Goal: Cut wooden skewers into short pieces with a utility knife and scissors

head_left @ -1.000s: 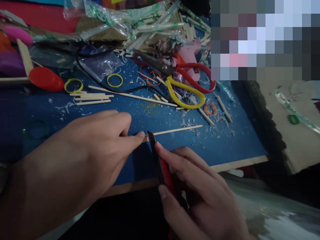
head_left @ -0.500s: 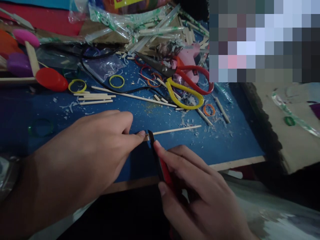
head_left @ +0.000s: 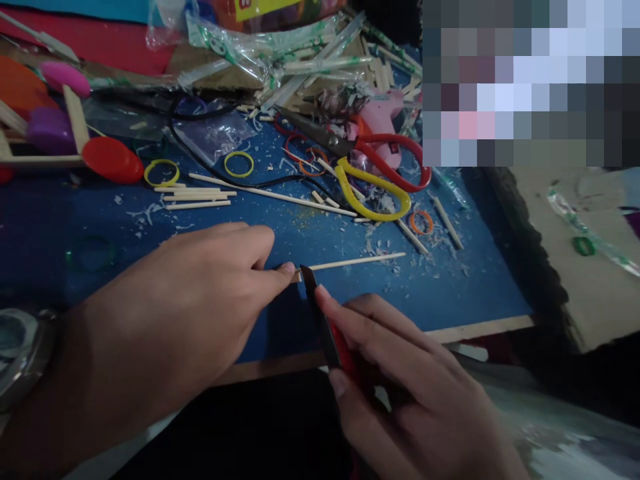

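My left hand [head_left: 215, 293] is closed over the end of a thin wooden stick [head_left: 357, 261], pressing it down on the blue tabletop [head_left: 465, 280]. A short stick end [head_left: 296, 278] shows under the thumb tip; the rest of it is hidden by the hand. In my right hand [head_left: 405, 373] is a red and black utility knife [head_left: 343, 347], its index finger stretched along the top. The dark blade lies across the stick just right of my left thumb, touching it or very close.
Beyond the hands lie scissors [head_left: 373, 193] with red and yellow handles, several short cut sticks [head_left: 200, 197], coloured rings [head_left: 239, 163] and a black cord [head_left: 250, 183]. Red discs on sticks [head_left: 113, 160] stand at left. Cardboard [head_left: 595, 287] is at right, plastic wrappers [head_left: 235, 47] at the back.
The whole view has shifted slightly, bringing more of the left wrist's watch into sight. The knife blade has moved back a little toward me along its cut line; both grips are the same.
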`<action>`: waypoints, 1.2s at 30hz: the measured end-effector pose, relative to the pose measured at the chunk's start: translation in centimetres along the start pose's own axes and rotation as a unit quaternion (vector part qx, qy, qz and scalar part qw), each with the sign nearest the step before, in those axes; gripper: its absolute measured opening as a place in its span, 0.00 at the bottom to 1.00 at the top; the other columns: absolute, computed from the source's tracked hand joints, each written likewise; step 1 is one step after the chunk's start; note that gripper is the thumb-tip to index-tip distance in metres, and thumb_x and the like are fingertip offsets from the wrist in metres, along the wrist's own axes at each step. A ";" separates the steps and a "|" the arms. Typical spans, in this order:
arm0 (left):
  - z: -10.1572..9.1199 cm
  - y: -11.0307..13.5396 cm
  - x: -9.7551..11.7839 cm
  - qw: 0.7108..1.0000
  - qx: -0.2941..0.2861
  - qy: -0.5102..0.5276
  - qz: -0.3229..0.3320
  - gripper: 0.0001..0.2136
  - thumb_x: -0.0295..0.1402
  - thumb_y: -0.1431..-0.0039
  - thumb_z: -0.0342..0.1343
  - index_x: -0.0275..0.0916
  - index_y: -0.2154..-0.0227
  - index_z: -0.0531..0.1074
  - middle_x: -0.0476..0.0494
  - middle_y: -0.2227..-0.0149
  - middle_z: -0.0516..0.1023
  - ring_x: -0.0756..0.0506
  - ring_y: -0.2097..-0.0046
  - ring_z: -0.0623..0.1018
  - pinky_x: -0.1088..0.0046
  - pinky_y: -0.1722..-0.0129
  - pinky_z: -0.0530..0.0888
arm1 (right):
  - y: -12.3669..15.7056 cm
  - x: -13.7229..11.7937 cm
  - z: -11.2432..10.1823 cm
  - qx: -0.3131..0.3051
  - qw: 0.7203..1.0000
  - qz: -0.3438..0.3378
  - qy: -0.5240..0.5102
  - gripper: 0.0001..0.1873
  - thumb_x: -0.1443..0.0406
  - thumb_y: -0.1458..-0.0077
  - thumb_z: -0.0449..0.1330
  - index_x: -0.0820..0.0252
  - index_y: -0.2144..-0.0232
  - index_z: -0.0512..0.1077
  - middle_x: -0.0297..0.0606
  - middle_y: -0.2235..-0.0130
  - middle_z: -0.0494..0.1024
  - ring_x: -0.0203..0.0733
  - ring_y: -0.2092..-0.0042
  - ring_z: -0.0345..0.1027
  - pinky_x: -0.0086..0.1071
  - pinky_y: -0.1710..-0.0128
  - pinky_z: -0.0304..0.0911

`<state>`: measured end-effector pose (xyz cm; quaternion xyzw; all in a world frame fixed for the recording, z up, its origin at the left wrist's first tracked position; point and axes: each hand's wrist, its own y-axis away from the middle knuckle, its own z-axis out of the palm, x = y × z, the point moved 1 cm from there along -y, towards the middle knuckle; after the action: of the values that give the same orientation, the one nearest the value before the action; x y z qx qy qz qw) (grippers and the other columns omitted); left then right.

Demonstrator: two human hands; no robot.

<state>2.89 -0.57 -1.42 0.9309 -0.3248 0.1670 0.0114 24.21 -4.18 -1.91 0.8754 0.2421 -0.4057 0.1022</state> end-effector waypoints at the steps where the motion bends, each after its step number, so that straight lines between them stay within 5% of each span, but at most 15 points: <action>1: -0.1 -0.1 0.0 1.000 -0.014 0.001 -0.002 0.19 0.42 0.30 0.44 0.40 0.67 0.77 0.48 0.75 0.65 0.46 0.74 0.61 0.67 0.74 0.57 | 0.0 -0.1 0.0 -0.001 1.000 0.002 0.001 0.28 0.74 0.41 0.54 0.64 0.38 0.69 0.39 0.60 0.76 0.36 0.64 0.74 0.28 0.68 0.75; 5: -0.2 -0.3 0.0 0.998 -0.061 0.007 -0.011 0.18 0.49 0.34 0.49 0.41 0.65 0.76 0.47 0.74 0.67 0.45 0.72 0.62 0.67 0.73 0.60 | -0.2 -0.3 0.1 0.012 1.000 0.007 0.010 0.28 0.73 0.42 0.55 0.61 0.39 0.70 0.38 0.61 0.76 0.37 0.67 0.72 0.29 0.73 0.73; 10: -0.1 -0.2 0.0 0.999 -0.038 0.006 -0.011 0.17 0.44 0.32 0.47 0.41 0.69 0.75 0.47 0.74 0.66 0.46 0.72 0.62 0.67 0.73 0.59 | -0.1 -0.2 0.0 0.008 1.000 0.003 -0.003 0.28 0.74 0.41 0.54 0.63 0.38 0.69 0.37 0.61 0.76 0.36 0.65 0.73 0.28 0.68 0.75; 17: 0.2 0.2 0.0 1.000 -0.018 -0.022 0.009 0.20 0.50 0.33 0.48 0.41 0.65 0.76 0.46 0.71 0.68 0.43 0.69 0.65 0.66 0.70 0.61 | -0.1 -0.1 0.1 0.002 1.000 0.003 0.005 0.29 0.74 0.42 0.54 0.67 0.38 0.69 0.38 0.60 0.75 0.35 0.63 0.74 0.26 0.62 0.75; 22: 0.0 0.2 0.0 1.000 -0.027 0.006 -0.009 0.18 0.38 0.30 0.42 0.41 0.64 0.77 0.46 0.70 0.69 0.44 0.70 0.66 0.66 0.70 0.61 | 0.0 -0.1 0.2 0.000 1.000 -0.003 -0.013 0.29 0.75 0.42 0.54 0.67 0.38 0.68 0.38 0.61 0.75 0.34 0.64 0.73 0.25 0.63 0.75; 36: -0.2 -0.3 0.2 0.999 -0.024 -0.013 0.047 0.22 0.47 0.28 0.42 0.41 0.66 0.76 0.46 0.70 0.74 0.42 0.67 0.68 0.64 0.65 0.64 | -0.6 -0.2 0.3 0.003 1.000 0.004 0.020 0.30 0.74 0.42 0.54 0.62 0.37 0.68 0.40 0.57 0.76 0.38 0.60 0.74 0.30 0.57 0.77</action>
<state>3.15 -0.44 -1.18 0.9162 -0.3721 0.1473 0.0212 23.59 -3.85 -1.99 0.8846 0.2389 -0.3889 0.0962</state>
